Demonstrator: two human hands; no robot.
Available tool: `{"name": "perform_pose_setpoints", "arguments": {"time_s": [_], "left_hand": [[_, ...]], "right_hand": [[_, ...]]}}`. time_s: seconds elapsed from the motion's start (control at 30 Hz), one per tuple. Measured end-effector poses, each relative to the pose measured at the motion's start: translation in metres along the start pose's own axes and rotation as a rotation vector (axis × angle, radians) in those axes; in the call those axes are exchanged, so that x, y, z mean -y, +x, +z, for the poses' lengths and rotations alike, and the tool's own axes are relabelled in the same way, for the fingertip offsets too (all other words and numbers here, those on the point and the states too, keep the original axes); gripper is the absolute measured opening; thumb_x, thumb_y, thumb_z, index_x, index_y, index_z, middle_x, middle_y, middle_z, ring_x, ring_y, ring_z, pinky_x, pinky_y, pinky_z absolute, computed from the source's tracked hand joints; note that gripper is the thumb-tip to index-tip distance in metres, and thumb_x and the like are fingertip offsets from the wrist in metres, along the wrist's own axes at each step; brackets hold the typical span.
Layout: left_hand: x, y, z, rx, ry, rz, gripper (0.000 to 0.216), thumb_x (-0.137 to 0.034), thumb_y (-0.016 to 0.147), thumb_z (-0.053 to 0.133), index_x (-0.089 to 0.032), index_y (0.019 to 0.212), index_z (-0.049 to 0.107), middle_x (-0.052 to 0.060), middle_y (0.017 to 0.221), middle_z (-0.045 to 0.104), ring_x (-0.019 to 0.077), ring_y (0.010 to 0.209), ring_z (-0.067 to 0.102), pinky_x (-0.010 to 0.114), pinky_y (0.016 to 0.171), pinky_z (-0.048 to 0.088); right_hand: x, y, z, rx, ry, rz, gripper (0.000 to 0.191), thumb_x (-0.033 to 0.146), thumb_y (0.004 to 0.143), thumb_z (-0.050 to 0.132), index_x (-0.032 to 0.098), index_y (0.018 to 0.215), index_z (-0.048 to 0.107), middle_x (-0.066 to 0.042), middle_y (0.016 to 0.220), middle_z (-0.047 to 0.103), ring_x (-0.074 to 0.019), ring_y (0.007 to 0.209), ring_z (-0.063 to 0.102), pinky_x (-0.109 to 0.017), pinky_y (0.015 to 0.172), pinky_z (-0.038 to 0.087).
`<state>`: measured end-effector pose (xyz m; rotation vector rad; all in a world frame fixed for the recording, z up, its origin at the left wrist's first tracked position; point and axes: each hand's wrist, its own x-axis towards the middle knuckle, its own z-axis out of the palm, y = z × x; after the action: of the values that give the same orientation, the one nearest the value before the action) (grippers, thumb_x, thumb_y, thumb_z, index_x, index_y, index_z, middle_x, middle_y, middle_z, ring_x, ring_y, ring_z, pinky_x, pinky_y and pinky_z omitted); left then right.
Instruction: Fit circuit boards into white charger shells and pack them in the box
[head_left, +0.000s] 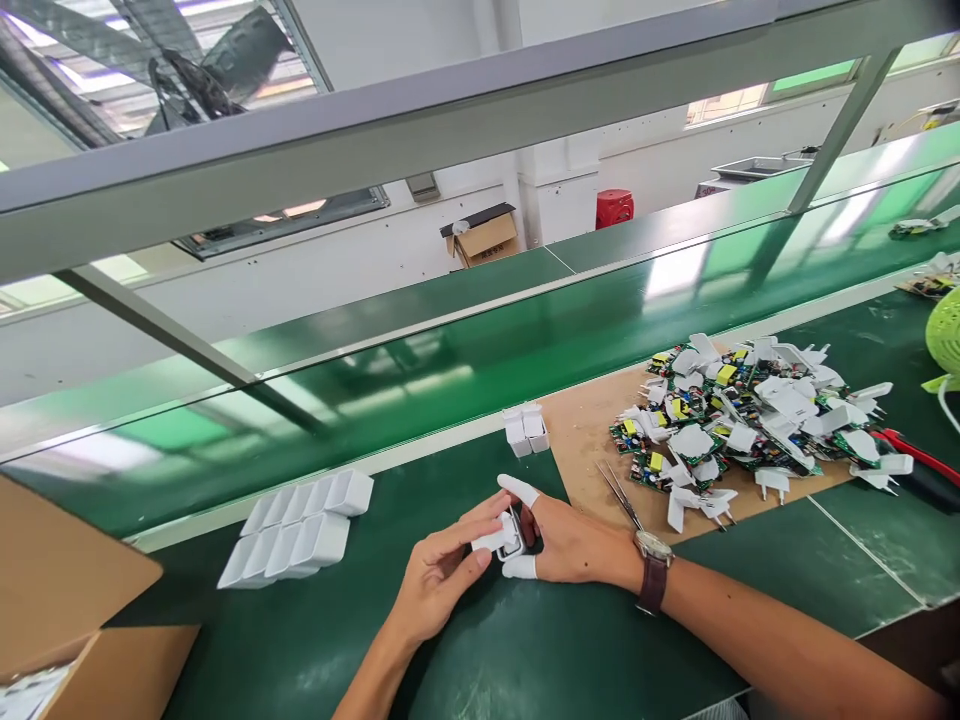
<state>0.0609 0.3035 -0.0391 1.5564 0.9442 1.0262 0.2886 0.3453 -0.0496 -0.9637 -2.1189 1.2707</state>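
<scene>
Over the green bench, my right hand (562,540), with white finger cots on thumb and finger and a watch at the wrist, grips a small white charger housing (511,534) from the right. My left hand (442,572) comes from the other side, its thumb and fingers closed on a flat white plug piece (489,541) at the housing's opening. What lies inside the housing is mostly hidden by my fingers. Just beyond my hands stand a few white housings (526,430). To the left, two rows of white housings (300,530) stand side by side.
Circuit boards with white plug parts (750,410) are heaped on a brown cardboard sheet (581,440), with tweezers (621,495) at its near edge. Red-handled pliers (919,465) and a green fan (945,335) are at the right. An open carton (112,670) stands lower left. A green conveyor belt (480,370) runs behind.
</scene>
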Motion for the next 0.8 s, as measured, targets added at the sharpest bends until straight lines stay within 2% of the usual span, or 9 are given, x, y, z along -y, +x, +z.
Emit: {"name": "perform_pose_setpoints", "arguments": {"time_s": [0.1,0.17,0.23,0.33,0.4,0.57,0.63,0.7,0.8], "left_hand": [[0.001,0.002,-0.005,-0.029,-0.02,0.02,0.022,-0.035,0.09,0.078,-0.023,0.108,0.075,0.015,0.121,0.078,0.0355,0.126,0.068,0.057,0.105,0.056],[0.004,0.003,-0.005,-0.077,0.024,0.07,0.025,-0.034,0.08,0.089,-0.022,0.094,0.072,0.014,0.114,0.078,0.0349,0.121,0.07,0.053,0.101,0.058],[0.007,0.003,-0.001,-0.11,0.114,0.108,0.03,-0.034,0.073,0.094,-0.02,0.082,0.068,0.015,0.12,0.076,0.035,0.121,0.069,0.051,0.1,0.058],[0.009,0.002,0.009,-0.087,0.24,0.127,0.027,-0.034,0.076,0.091,-0.02,0.077,0.067,0.016,0.131,0.071,0.0372,0.131,0.062,0.055,0.106,0.055],[0.01,0.001,0.016,-0.09,0.285,0.167,0.024,-0.032,0.079,0.088,-0.021,0.077,0.068,0.015,0.127,0.073,0.0359,0.131,0.063,0.055,0.107,0.054],[0.019,0.001,0.021,-0.273,0.424,0.253,0.018,-0.029,0.082,0.087,-0.024,0.092,0.073,0.011,0.125,0.074,0.0298,0.116,0.073,0.043,0.093,0.064],[0.021,0.002,0.018,-0.239,0.556,0.311,0.023,-0.027,0.086,0.083,-0.026,0.108,0.077,0.011,0.13,0.074,0.0293,0.118,0.073,0.043,0.097,0.064],[0.022,0.002,0.013,-0.16,0.688,0.438,0.032,-0.025,0.09,0.079,-0.027,0.122,0.075,0.012,0.135,0.072,0.0292,0.119,0.073,0.042,0.099,0.064],[0.019,0.004,0.008,-0.122,0.836,0.632,0.04,-0.022,0.09,0.078,-0.025,0.129,0.073,0.014,0.132,0.073,0.0285,0.116,0.074,0.04,0.095,0.065]], "right_hand": [[0.0,-0.001,0.0,-0.003,-0.006,-0.005,0.101,0.037,0.079,0.083,0.024,0.163,0.029,-0.004,0.106,0.074,-0.0223,0.085,0.072,-0.032,0.074,0.057],[0.001,-0.001,0.0,0.006,-0.014,-0.005,0.101,0.038,0.077,0.084,0.022,0.162,0.03,-0.008,0.117,0.073,-0.0242,0.09,0.072,-0.033,0.076,0.057],[0.002,-0.001,-0.001,0.026,-0.021,-0.004,0.102,0.039,0.077,0.083,0.021,0.162,0.03,-0.011,0.122,0.071,-0.0257,0.092,0.071,-0.034,0.076,0.056],[0.002,-0.001,-0.001,0.03,-0.016,-0.011,0.103,0.038,0.077,0.082,0.021,0.163,0.028,-0.01,0.116,0.071,-0.0243,0.088,0.07,-0.032,0.071,0.055],[0.0,-0.002,-0.001,0.014,-0.027,-0.024,0.104,0.035,0.076,0.082,0.022,0.163,0.027,-0.009,0.116,0.071,-0.0238,0.087,0.07,-0.03,0.069,0.054],[-0.004,-0.001,0.002,-0.021,-0.056,-0.055,0.104,0.035,0.074,0.084,0.023,0.162,0.03,-0.01,0.12,0.07,-0.0235,0.087,0.07,-0.029,0.068,0.053],[-0.005,0.0,0.003,-0.007,-0.044,-0.048,0.105,0.037,0.075,0.083,0.022,0.163,0.028,-0.011,0.12,0.07,-0.0237,0.087,0.071,-0.03,0.069,0.054],[-0.006,0.001,0.002,0.029,-0.032,-0.031,0.108,0.038,0.076,0.083,0.02,0.164,0.024,-0.013,0.122,0.07,-0.0255,0.09,0.071,-0.032,0.071,0.055],[-0.006,0.001,0.0,0.056,-0.033,-0.027,0.11,0.035,0.075,0.082,0.02,0.165,0.022,-0.015,0.13,0.067,-0.0286,0.097,0.071,-0.035,0.077,0.057]]}}
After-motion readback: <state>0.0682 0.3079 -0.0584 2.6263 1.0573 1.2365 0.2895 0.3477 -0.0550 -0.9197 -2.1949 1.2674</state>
